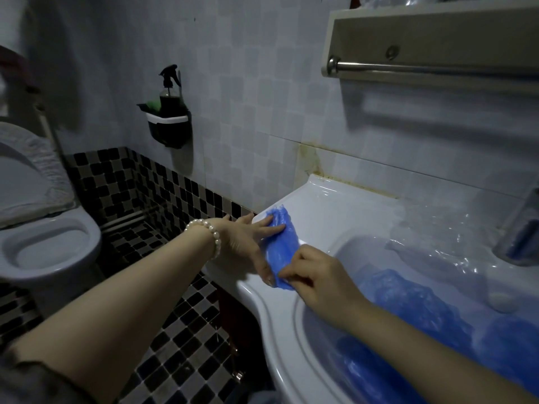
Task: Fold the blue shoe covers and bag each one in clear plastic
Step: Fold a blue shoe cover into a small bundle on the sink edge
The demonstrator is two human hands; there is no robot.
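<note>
Shoe cover: crinkled blue plastic shoe cover [281, 246] — flat on white ceramic sink rim [318, 214], under both hands.
Left hand [248, 237]: fingers straight, pressing its far end.
Right hand [318, 275]: fingers curled — pinching its near end.

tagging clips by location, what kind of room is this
A small home bathroom, most likely: a white ceramic toilet stands left, a white ceramic washbasin sits under the hands, and a metal towel rail hangs on the tiled wall.
</note>
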